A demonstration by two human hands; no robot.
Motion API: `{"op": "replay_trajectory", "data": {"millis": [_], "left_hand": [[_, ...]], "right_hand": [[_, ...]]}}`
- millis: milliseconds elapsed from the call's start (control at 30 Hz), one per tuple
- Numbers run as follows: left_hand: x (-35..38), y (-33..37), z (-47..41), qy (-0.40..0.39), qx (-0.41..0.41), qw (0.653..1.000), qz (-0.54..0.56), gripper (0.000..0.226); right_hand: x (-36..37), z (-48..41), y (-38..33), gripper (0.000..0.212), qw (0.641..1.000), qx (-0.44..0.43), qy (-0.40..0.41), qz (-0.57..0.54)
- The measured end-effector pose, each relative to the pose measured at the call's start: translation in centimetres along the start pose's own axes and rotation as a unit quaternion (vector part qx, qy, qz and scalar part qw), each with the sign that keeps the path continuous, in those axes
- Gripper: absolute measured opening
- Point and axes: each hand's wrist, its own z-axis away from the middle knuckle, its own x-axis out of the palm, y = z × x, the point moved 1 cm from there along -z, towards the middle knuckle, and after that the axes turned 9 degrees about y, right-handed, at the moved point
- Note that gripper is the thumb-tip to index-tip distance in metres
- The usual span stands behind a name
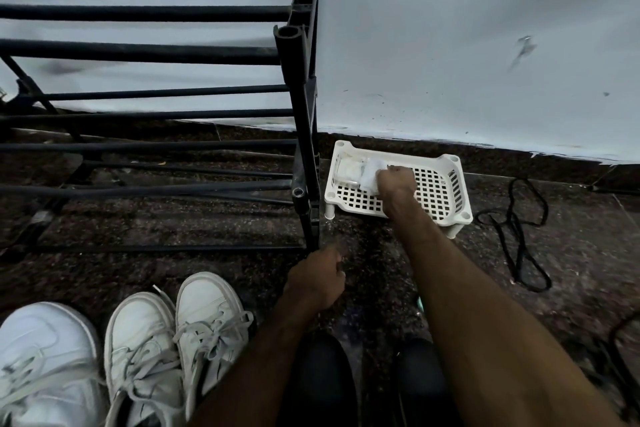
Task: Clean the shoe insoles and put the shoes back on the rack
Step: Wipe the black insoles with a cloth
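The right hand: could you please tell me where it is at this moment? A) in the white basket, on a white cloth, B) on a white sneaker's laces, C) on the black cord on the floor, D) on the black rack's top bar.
A: the right hand reaches into the white basket and grips the white cloth lying there.

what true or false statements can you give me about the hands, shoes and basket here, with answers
1. The right hand grips a white cloth inside the white basket. True.
2. The white shoes sit on the black rack. False: they stand on the floor in front of it.
3. The left hand holds a shoe. False: it is curled near the rack's corner post, apart from the shoes.
4. A black cord lies on the floor right of the basket. True.
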Motion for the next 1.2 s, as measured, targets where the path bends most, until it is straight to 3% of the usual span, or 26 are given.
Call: {"op": "replay_trajectory", "data": {"millis": [133,300,467,533,633,733,800,1000,1200], "left_hand": [[-1.2,0.7,1.3,-0.031,-0.003,0.998,-0.046,0.025],[-1.0,-0.6,5.6,-0.089,-0.017,0.988,-0.121,0.035],[1.9,-4.2,12.4,-0.026,-0.032,0.987,-0.158,0.057],[2.6,-4.5,14.1,0.017,-0.067,0.988,-0.140,0.059],[2.7,-3.9,15.8,0.040,-0.129,0.986,-0.096,0.057],[2.9,-3.9,16.5,0.031,-0.187,0.982,-0.007,0.041],[2.8,-3.6,17.1,0.025,-0.217,0.969,0.114,0.019],[-0.4,-1.9,20.2,0.011,-0.265,0.857,0.441,0.007],[-5.4,2.5,23.1,0.029,-0.277,0.675,0.683,0.034]], "right_hand": [[-2.8,3.3,-1.2,0.033,0.998,-0.009,-0.006,-0.057],[-8.4,10.0,0.5,0.034,0.997,-0.037,-0.048,-0.048],[-15.3,20.7,7.3,0.023,0.969,0.057,-0.180,-0.161],[-17.4,24.0,11.0,0.027,0.950,0.127,-0.214,-0.189],[-19.6,27.1,14.6,0.028,0.936,0.215,-0.201,-0.192],[-20.4,28.4,15.7,0.029,0.944,0.211,-0.189,-0.168],[-20.8,28.8,15.3,0.033,0.955,0.179,-0.189,-0.144],[-23.4,30.0,11.8,0.023,0.957,0.148,-0.160,-0.192],[-25.5,33.3,5.8,0.023,0.947,0.085,-0.187,-0.248]]}}
